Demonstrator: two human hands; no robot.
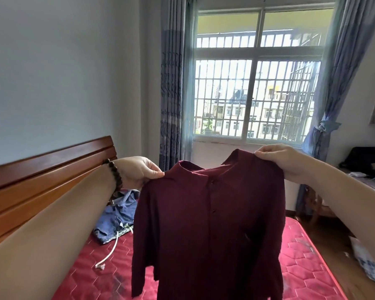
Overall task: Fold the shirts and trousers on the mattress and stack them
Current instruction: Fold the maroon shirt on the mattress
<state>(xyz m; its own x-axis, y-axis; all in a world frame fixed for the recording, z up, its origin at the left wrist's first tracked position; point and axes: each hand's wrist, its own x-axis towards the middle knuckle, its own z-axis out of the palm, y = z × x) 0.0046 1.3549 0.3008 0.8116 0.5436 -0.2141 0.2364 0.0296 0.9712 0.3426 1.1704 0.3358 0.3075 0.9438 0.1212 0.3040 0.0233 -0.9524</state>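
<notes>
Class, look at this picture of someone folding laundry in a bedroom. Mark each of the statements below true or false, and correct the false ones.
1. Both hands hold the dark red shirt up by its shoulders. True: the left hand and right hand each pinch a shoulder.
2. The shirt lies flat on the mattress. False: it hangs in the air above the red mattress.
3. Blue trousers lie on the mattress near the wooden headboard. True.
4. The bead bracelet is on the right wrist. False: it is on the left wrist.
5. The curtains cover the window. False: the curtains are drawn aside and the window is uncovered.
</notes>
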